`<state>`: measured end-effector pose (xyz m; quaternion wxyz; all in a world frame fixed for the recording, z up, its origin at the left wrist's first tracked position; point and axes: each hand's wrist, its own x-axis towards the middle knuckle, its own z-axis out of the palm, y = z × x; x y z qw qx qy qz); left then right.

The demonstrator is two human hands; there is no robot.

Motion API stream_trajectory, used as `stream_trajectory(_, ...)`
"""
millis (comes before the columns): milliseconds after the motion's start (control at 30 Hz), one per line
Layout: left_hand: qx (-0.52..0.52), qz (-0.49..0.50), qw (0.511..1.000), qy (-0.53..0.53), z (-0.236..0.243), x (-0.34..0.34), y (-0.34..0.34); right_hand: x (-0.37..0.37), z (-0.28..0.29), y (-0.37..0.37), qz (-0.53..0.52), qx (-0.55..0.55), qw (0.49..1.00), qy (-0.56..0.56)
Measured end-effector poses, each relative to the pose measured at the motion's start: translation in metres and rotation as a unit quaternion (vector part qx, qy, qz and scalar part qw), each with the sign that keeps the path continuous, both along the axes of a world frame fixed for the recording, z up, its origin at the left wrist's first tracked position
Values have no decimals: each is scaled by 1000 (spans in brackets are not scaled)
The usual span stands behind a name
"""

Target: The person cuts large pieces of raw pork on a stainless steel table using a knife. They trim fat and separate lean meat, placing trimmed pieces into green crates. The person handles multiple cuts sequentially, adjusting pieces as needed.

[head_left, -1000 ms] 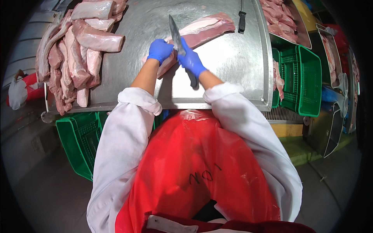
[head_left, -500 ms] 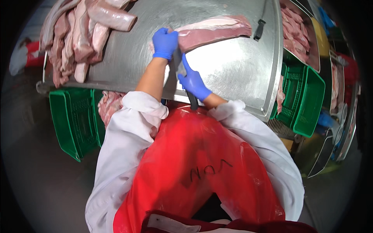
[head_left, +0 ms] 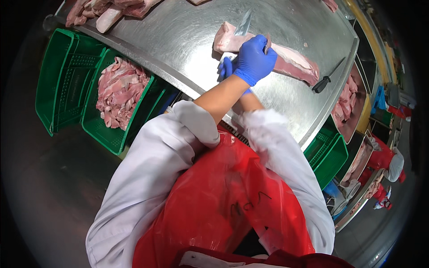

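Observation:
A long slab of pink meat with a pale fat strip (head_left: 295,62) lies slantwise on the steel table. My left hand (head_left: 255,60), in a blue glove, is closed over the slab's middle, with a bit of meat showing beside its fingers. My left forearm crosses over my right. Partly hidden beneath it, my gloved right hand (head_left: 227,69) is closed at the slab's near side. From there a knife (head_left: 243,24) reaches across the left part of the slab, its blade tip showing beyond the far edge. The knife's handle is mostly hidden.
A black-handled tool with a thin shaft (head_left: 321,84) lies by the steel table's (head_left: 178,33) right edge. More meat (head_left: 109,15) is piled far left. A green crate (head_left: 103,138) holding meat trimmings (head_left: 120,94) stands left, another green crate (head_left: 328,156) right. People work at far right.
My view has turned and shifted. My left hand has moved from the slab's left end to its middle, crossing above my right. The knife blade now lies across the slab, pointing away from me.

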<state>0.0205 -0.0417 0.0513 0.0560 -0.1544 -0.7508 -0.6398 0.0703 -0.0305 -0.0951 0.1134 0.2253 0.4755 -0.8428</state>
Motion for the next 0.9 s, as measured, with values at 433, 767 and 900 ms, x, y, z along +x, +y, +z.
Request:
stream_trajectory(433, 195, 109, 973, -62, 132, -46, -240, 26, 118, -47, 285, 400, 849, 195)
stream_trajectory(767, -571, 196, 790, -105, -8, -16, -480, 43, 105, 132, 112, 496, 856, 92)
stream_trajectory(900, -476, 155, 865, -44, -23, -29, -408, -6, 115, 101, 277, 636, 684, 227)
